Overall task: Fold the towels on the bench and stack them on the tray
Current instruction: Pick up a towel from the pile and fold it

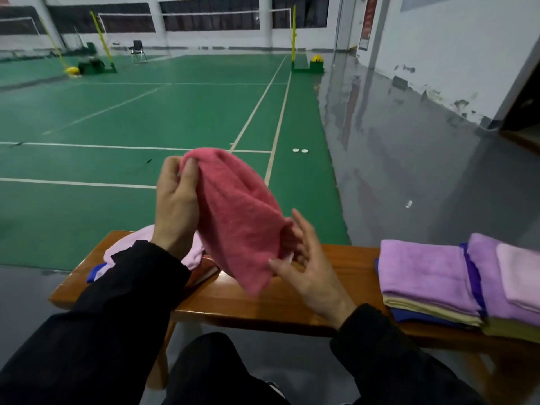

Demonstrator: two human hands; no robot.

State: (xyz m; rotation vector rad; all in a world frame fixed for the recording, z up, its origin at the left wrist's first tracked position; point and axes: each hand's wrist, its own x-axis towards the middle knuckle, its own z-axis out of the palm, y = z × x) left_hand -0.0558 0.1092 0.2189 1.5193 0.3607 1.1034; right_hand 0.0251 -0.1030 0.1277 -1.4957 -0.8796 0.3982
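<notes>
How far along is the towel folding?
Done: a stack of folded towels on the right of the bench. In hand: a red towel, left hand pinching its top, right hand at its lower edge. Left: a loose pink towel behind the left arm.

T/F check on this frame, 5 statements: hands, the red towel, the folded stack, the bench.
1. The left hand pinches the top of the red towel. True.
2. The red towel lies flat on the bench. False: it is held up in the air above the bench.
3. The folded stack sits at the right end of the bench. True.
4. The right hand is empty and away from the towel. False: its fingers touch the towel's lower edge; whether they actually grip it cannot be told.
5. The stack's top towel is blue. False: a lilac towel is on top; blue shows lower down.
</notes>
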